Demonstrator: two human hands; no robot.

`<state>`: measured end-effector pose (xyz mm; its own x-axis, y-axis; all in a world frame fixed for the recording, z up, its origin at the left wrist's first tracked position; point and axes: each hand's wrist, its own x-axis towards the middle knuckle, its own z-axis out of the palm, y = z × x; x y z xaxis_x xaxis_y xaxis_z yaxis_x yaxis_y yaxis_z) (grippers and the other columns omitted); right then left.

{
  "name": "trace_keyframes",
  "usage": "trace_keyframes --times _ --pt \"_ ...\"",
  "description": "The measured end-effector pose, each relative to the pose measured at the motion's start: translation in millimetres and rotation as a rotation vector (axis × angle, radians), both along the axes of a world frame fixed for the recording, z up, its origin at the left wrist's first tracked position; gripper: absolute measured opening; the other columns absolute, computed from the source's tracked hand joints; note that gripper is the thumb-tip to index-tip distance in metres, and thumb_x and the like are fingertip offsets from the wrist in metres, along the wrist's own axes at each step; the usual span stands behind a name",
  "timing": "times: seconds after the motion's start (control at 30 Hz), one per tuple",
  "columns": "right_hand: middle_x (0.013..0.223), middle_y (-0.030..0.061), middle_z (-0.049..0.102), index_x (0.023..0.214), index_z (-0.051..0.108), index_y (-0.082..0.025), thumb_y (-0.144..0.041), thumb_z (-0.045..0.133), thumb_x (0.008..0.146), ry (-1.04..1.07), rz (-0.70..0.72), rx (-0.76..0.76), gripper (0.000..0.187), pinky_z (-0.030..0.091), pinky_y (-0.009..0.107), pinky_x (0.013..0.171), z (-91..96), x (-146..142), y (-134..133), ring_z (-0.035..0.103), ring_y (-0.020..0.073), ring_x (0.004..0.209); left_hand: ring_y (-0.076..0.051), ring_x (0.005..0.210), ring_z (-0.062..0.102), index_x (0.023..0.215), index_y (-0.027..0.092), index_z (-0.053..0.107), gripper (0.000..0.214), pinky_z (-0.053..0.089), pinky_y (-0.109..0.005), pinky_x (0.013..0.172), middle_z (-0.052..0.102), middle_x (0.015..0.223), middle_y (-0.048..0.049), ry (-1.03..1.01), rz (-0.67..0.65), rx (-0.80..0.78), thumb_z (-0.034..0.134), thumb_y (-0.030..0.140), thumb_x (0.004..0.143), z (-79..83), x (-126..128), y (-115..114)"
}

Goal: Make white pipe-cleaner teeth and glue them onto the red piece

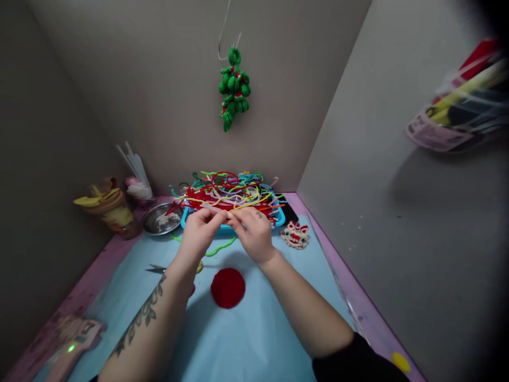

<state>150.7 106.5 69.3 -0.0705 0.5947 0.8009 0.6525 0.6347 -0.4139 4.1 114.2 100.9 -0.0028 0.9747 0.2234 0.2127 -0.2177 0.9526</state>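
Note:
My left hand (200, 232) and my right hand (254, 232) meet above the blue mat (254, 329), fingers pinched together on a pale pink pipe cleaner (217, 208) stretched between them. Just behind them a blue tray (280, 216) holds a heap of coloured pipe cleaners (230, 192). A round red fuzzy disc (228, 287) lies on the mat below my hands. A green pipe cleaner (220, 248) curls on the mat under my hands.
Scissors (157, 269) lie left of my left forearm. A metal dish (162, 218), a yellow-brown jar (109, 208) and white sticks stand at the back left. A small red-white figure (295, 235) sits right of the tray. A green ornament (234, 90) hangs on the wall. A pink tool (71, 345) lies near left.

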Motion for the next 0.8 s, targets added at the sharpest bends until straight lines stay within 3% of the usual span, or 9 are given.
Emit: trace_keyframes --times 0.1,0.2,0.27,0.47,0.8 --pt "0.08 0.0038 0.066 0.087 0.065 -0.019 -0.044 0.054 0.087 0.299 0.28 -0.386 0.028 0.046 0.026 0.064 6.9 -1 3 0.059 0.0145 0.072 -0.012 0.058 0.053 0.07 0.013 0.066 0.025 0.039 -0.022 0.055 0.063 0.064 -0.0019 0.124 -0.022 0.107 0.063 0.037 0.075 1.8 -8 3" --pt "0.066 -0.0006 0.061 0.078 0.062 -0.017 -0.05 0.059 0.081 0.512 0.612 -0.819 0.033 0.042 0.023 0.052 11.8 2 6 0.053 0.0098 0.054 -0.014 0.068 0.058 0.073 0.014 0.066 0.021 0.043 -0.024 0.064 0.067 0.074 -0.0039 0.229 -0.175 0.261 0.061 0.034 0.078 4.6 -17 6" --pt "0.063 -0.0016 0.061 0.076 0.062 -0.016 -0.05 0.065 0.075 0.618 0.743 -0.967 0.034 0.041 0.021 0.051 12.9 4 6 0.05 0.0078 0.051 -0.014 0.071 0.059 0.075 0.015 0.066 0.019 0.045 -0.025 0.067 0.067 0.077 -0.0037 0.279 -0.266 0.329 0.06 0.032 0.08 6.1 -22 7" --pt "0.058 -0.003 0.062 0.073 0.063 -0.016 -0.042 0.074 0.066 0.84 0.751 -0.986 0.029 0.037 0.019 0.048 13.2 2 5 0.048 0.0055 0.046 -0.016 0.078 0.063 0.086 0.016 0.069 0.018 0.048 -0.026 0.072 0.069 0.084 -0.0047 0.211 -0.296 0.305 0.06 0.031 0.082 3.6 -23 8" --pt "0.054 -0.0017 0.059 0.073 0.065 -0.015 -0.047 0.07 0.067 0.878 0.756 -1.034 0.033 0.033 0.019 0.043 12.7 -5 3 0.045 0.006 0.042 -0.013 0.068 0.058 0.078 0.016 0.066 0.016 0.045 -0.024 0.065 0.065 0.072 -0.0014 0.165 -0.281 0.309 0.06 0.03 0.083 2.7 -20 6"
